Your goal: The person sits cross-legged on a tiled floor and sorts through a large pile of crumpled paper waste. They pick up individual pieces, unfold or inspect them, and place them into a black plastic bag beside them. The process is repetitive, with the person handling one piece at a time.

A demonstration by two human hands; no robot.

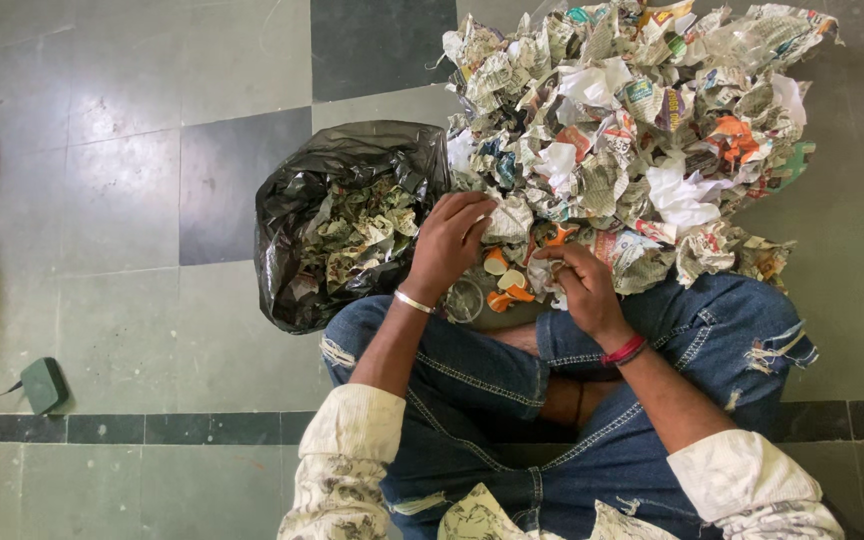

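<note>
Crumpled newspaper heap (632,130) ahead | black bag (342,215) beside left hand (447,245)

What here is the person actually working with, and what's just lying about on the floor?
In use:
left hand on the pile of crumpled newspaper
right hand over small orange and cream pieces
black bag holding crumpled paper

Lying about:
small green box with a cable
clear round lid

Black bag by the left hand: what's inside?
The black bag lies open; crumpled newspaper wads fill its mouth, near the left hand. Whatever sits beneath them or deeper inside is covered by paper and plastic.
</note>
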